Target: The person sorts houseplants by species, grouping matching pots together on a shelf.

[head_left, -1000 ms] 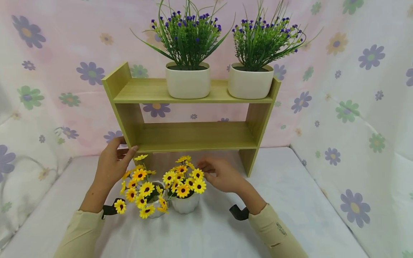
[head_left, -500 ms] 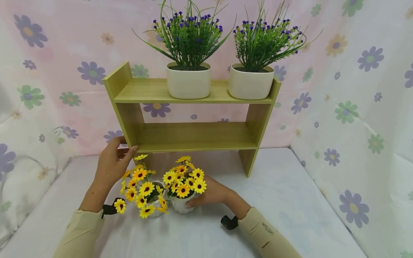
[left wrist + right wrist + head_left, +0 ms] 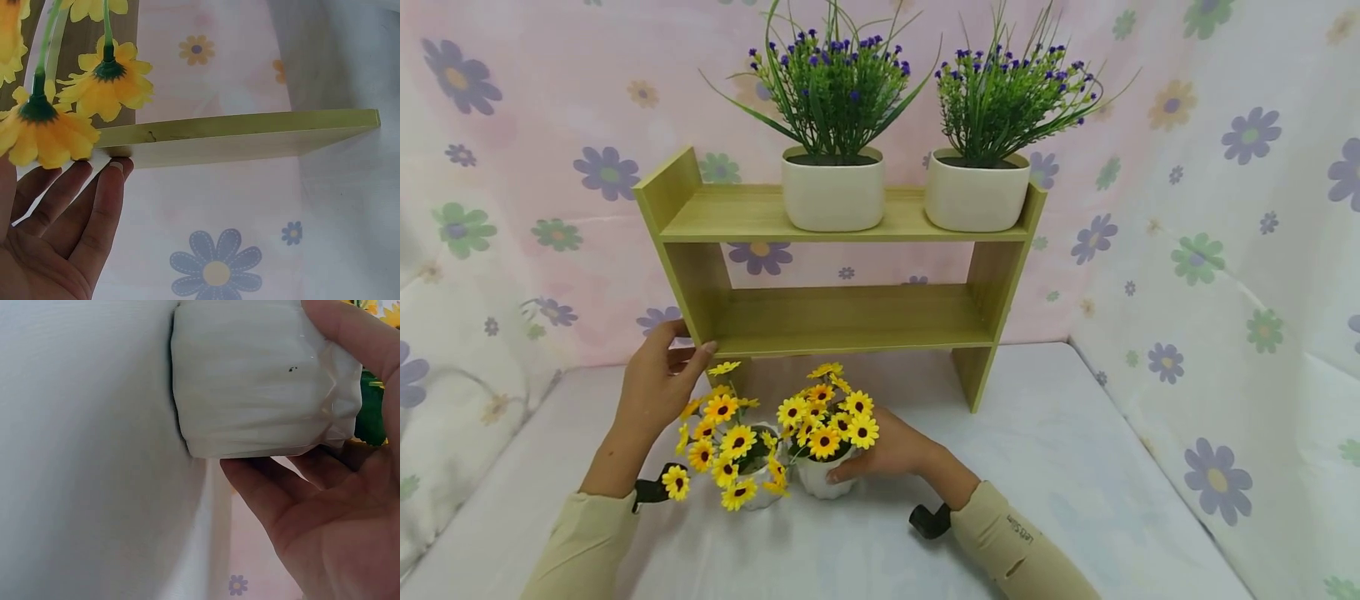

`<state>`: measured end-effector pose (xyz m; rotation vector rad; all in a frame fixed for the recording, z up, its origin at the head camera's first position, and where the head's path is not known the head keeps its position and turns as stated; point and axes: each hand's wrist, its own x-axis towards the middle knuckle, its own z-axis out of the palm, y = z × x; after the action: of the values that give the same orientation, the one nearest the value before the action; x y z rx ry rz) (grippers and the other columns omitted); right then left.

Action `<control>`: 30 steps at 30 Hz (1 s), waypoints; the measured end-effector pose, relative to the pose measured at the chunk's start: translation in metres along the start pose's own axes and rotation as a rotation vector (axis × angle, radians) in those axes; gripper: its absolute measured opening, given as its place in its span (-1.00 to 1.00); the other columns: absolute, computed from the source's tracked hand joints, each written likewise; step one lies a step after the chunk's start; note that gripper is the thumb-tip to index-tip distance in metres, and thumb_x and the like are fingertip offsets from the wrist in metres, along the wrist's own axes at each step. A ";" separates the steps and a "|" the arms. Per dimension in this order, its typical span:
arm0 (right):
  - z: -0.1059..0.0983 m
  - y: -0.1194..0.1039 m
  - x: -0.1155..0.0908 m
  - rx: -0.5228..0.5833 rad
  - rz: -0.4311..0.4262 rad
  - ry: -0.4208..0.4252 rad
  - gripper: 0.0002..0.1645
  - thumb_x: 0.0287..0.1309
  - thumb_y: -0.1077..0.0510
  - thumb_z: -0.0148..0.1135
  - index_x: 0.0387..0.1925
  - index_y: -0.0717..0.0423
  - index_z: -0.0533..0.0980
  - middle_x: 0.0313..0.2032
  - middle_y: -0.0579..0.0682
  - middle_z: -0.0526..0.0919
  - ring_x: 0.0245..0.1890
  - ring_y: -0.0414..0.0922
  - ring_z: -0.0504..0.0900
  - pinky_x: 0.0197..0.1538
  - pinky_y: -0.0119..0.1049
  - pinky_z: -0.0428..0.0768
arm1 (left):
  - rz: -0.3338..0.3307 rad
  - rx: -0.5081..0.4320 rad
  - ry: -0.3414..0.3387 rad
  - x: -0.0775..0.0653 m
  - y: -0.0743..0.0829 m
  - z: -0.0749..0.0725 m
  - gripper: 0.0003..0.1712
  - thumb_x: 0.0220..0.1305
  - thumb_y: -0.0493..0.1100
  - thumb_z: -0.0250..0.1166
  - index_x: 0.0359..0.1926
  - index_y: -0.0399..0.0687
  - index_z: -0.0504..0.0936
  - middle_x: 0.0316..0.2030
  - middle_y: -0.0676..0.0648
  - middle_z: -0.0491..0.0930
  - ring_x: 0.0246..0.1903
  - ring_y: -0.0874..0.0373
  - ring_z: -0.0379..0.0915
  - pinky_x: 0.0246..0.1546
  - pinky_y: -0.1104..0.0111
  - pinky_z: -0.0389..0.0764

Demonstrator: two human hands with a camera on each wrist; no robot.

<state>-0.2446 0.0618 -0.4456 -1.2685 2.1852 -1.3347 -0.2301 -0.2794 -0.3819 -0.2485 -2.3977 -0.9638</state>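
Observation:
My right hand [image 3: 891, 450] grips a white flowerpot [image 3: 256, 381] of yellow daisy-like flowers [image 3: 826, 437], thumb on its front side and fingers around the far side. In the right wrist view the pot's base appears to be on the white tabletop. Just left of it, a second white pot [image 3: 762, 500] of yellow flowers [image 3: 722, 450] stands close by. My left hand [image 3: 658, 383] holds the left side panel [image 3: 250, 125] of a two-tier wooden shelf [image 3: 850, 321], thumb at the front edge and fingertips on the outer face.
Two cream planters [image 3: 833, 196] with purple-flowered grass plants stand on the upper board [image 3: 730, 212], one at its middle and one at its right end. A flower-print cloth backdrop [image 3: 550, 292] surrounds the white tabletop [image 3: 1075, 467].
My right hand has come down and forward from beside the right-hand flowers and taken hold of their pot. My left hand stays at the shelf.

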 end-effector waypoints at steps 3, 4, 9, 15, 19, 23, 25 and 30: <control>-0.007 -0.010 -0.002 0.017 -0.009 0.010 -0.03 0.01 0.18 0.72 0.42 -0.14 0.43 0.29 -0.29 0.57 0.31 -0.30 0.52 0.47 -0.27 0.47 | -0.002 0.002 0.000 0.000 0.001 0.000 -0.40 0.57 -0.09 0.29 0.43 -0.32 0.38 0.23 -0.37 0.54 0.07 -0.45 0.67 0.03 -0.13 0.64; -0.010 -0.011 -0.003 0.014 -0.015 0.013 -0.03 0.00 0.18 0.72 0.42 -0.14 0.43 0.29 -0.29 0.57 0.31 -0.30 0.52 0.47 -0.26 0.47 | -0.002 0.003 0.001 0.000 0.001 0.000 -0.40 0.57 -0.09 0.29 0.43 -0.32 0.38 0.23 -0.37 0.54 0.08 -0.45 0.66 0.04 -0.14 0.64; -0.028 -0.016 -0.008 0.002 -0.018 0.026 -0.02 -0.02 0.10 0.74 0.41 -0.21 0.42 0.25 -0.33 0.58 0.27 -0.26 0.55 0.43 -0.22 0.52 | -0.003 0.001 0.000 0.001 0.000 -0.001 -0.40 0.56 -0.09 0.29 0.43 -0.32 0.38 0.22 -0.38 0.54 0.07 -0.46 0.66 0.03 -0.15 0.64; -0.054 -0.040 -0.021 0.070 -0.024 0.071 -0.01 -0.03 0.20 0.72 0.41 -0.14 0.42 0.24 -0.19 0.60 0.24 -0.13 0.59 0.38 -0.11 0.60 | -0.018 0.003 -0.006 0.002 -0.001 0.000 -0.39 0.58 -0.06 0.27 0.44 -0.32 0.37 0.25 -0.37 0.54 0.09 -0.44 0.66 0.04 -0.13 0.64; -0.071 -0.057 -0.031 0.064 -0.003 0.179 -0.03 -0.04 0.20 0.73 0.40 -0.18 0.45 0.23 -0.17 0.62 0.25 -0.10 0.59 0.37 -0.01 0.60 | -0.010 0.008 -0.004 0.002 -0.002 0.001 -0.40 0.58 -0.07 0.26 0.43 -0.33 0.37 0.24 -0.38 0.54 0.08 -0.44 0.66 0.03 -0.14 0.64; -0.084 -0.070 -0.041 0.002 0.036 0.314 -0.07 0.00 0.12 0.72 0.39 -0.24 0.46 0.23 -0.20 0.61 0.27 -0.11 0.57 0.38 0.07 0.58 | -0.005 0.010 0.000 0.003 -0.002 0.001 -0.40 0.58 -0.08 0.27 0.44 -0.33 0.37 0.24 -0.38 0.54 0.09 -0.44 0.66 0.03 -0.15 0.64; -0.089 -0.075 -0.045 -0.016 0.050 0.386 -0.06 0.00 0.10 0.72 0.40 -0.24 0.44 0.25 -0.19 0.59 0.29 -0.11 0.55 0.40 0.10 0.56 | -0.005 0.009 0.000 0.002 -0.002 0.002 -0.39 0.57 -0.09 0.28 0.44 -0.32 0.37 0.24 -0.37 0.54 0.09 -0.45 0.66 0.03 -0.16 0.64; -0.098 -0.084 -0.052 -0.026 0.103 0.575 -0.03 -0.02 0.10 0.74 0.39 -0.19 0.42 0.27 -0.19 0.57 0.30 -0.12 0.54 0.42 0.07 0.54 | -0.002 0.008 0.005 0.001 -0.002 0.001 -0.39 0.55 -0.11 0.31 0.44 -0.32 0.37 0.23 -0.39 0.53 0.09 -0.47 0.65 0.03 -0.16 0.63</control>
<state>-0.2310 0.1437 -0.3336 -0.8281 2.5937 -1.8001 -0.2318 -0.2798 -0.3831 -0.2397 -2.3972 -0.9545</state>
